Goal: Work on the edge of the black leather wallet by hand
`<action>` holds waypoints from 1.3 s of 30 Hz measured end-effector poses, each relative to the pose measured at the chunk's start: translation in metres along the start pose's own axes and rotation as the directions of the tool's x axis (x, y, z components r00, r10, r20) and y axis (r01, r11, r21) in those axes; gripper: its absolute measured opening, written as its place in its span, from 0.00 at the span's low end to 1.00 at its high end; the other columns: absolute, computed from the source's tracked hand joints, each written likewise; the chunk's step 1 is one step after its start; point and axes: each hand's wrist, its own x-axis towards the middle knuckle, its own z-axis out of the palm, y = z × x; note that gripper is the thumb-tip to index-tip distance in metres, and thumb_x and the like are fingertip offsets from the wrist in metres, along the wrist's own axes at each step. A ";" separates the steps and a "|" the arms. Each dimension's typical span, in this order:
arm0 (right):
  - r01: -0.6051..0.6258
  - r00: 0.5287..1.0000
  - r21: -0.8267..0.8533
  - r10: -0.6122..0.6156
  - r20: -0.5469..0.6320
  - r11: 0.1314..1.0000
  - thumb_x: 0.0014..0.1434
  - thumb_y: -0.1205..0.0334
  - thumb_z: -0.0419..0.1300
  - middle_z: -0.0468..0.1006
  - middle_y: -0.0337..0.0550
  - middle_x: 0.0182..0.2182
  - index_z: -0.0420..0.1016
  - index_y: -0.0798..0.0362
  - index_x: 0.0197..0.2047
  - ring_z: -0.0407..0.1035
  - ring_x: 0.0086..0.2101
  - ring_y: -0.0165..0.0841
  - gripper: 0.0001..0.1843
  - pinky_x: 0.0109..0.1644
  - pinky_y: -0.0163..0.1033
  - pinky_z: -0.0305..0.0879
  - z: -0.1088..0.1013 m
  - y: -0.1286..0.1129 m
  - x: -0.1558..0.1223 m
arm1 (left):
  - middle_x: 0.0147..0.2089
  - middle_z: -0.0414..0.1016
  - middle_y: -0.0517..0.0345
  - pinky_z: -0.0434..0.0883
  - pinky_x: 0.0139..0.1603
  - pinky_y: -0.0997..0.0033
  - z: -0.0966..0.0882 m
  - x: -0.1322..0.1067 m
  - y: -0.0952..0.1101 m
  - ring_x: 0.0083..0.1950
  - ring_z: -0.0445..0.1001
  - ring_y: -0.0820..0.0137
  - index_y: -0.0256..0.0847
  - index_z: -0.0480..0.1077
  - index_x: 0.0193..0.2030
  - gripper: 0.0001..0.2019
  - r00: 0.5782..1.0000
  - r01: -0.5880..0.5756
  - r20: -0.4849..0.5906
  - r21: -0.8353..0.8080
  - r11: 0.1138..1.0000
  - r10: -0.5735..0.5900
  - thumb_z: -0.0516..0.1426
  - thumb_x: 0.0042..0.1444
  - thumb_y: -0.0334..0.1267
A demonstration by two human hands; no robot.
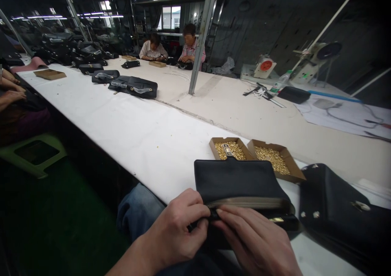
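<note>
A person's left hand (186, 223) and right hand (256, 235) pinch the edge of an open black bag (256, 202) at the near side of the desk (146, 137), where a slipping grip could jolt its flap (235, 180) into cardboard boxes (289, 160), spilling gold-coloured pieces (270, 160).

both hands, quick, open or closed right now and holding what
Left hand: closed, thumb and fingers pinching the edge of the black bag.
Right hand: closed on the same edge, close beside the left.
</note>
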 end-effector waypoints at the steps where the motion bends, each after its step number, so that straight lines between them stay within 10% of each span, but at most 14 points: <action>1: 0.000 1.000 0.020 0.000 0.006 1.000 0.79 0.78 0.65 0.89 0.49 0.51 0.85 0.58 0.58 0.85 0.51 0.37 0.11 0.60 0.39 0.82 0.000 0.000 0.001 | 0.43 0.72 0.51 0.69 0.42 0.67 0.000 -0.001 0.000 0.45 0.72 0.65 0.40 0.75 0.48 0.09 1.000 0.001 0.004 0.009 1.000 -0.001 0.57 0.71 0.23; 39: -0.038 0.976 0.306 -0.031 0.217 0.951 0.79 0.76 0.61 0.84 0.47 0.50 0.79 0.54 0.59 0.79 0.47 0.38 0.12 0.52 0.46 0.75 -0.004 0.011 0.022 | 0.50 0.77 0.48 0.79 0.51 0.61 0.014 -0.016 0.009 0.50 0.78 0.62 0.37 0.69 0.62 0.14 0.997 0.028 -0.076 0.278 0.960 -0.007 0.54 0.74 0.23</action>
